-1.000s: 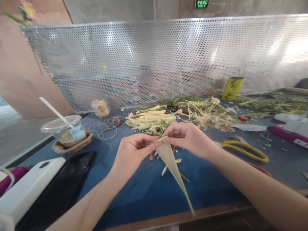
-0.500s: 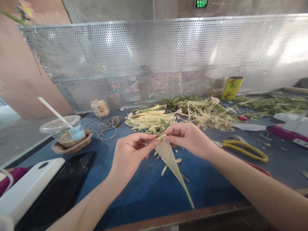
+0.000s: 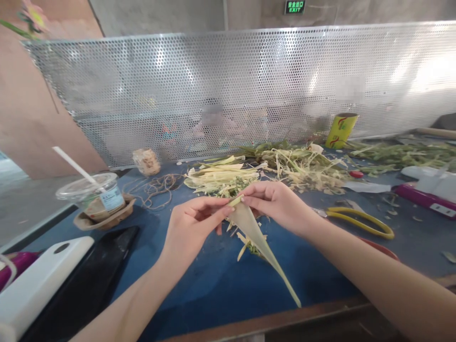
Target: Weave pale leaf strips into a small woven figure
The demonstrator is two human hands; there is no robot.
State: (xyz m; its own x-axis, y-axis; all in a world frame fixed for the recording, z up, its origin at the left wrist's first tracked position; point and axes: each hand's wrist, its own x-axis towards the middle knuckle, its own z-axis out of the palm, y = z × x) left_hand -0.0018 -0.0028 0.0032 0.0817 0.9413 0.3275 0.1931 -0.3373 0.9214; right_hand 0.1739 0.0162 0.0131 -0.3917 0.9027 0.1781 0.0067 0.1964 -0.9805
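Note:
Between my two hands is a pale green leaf strip (image 3: 254, 230), like a corn husk, its wide end rolled or folded over at the top. My left hand (image 3: 197, 221) pinches the left end of that fold between thumb and fingers. On the other end my right hand (image 3: 272, 202) pinches with thumb and fingertips. The strip's narrow tip hangs down to the right, towards the table's front edge. Just beyond my hands lie green crumbly bits (image 3: 235, 186) and a pile of pale husk strips (image 3: 223, 173). Small scraps (image 3: 242, 249) lie beneath the strip.
Yellow-handled scissors (image 3: 359, 221) lie right of my right forearm. At left are a lidded cup with straw (image 3: 103, 197), a black phone-like slab (image 3: 85, 280), a white device (image 3: 50, 280) and twine (image 3: 160, 190). A perforated metal screen (image 3: 242, 90) closes off the back; a yellow tube (image 3: 342, 130) stands before it.
The strip's hanging tip has swung slightly right. More green and pale scraps show beneath it. Both hands keep their pinch on the fold, and the view has shifted a little.

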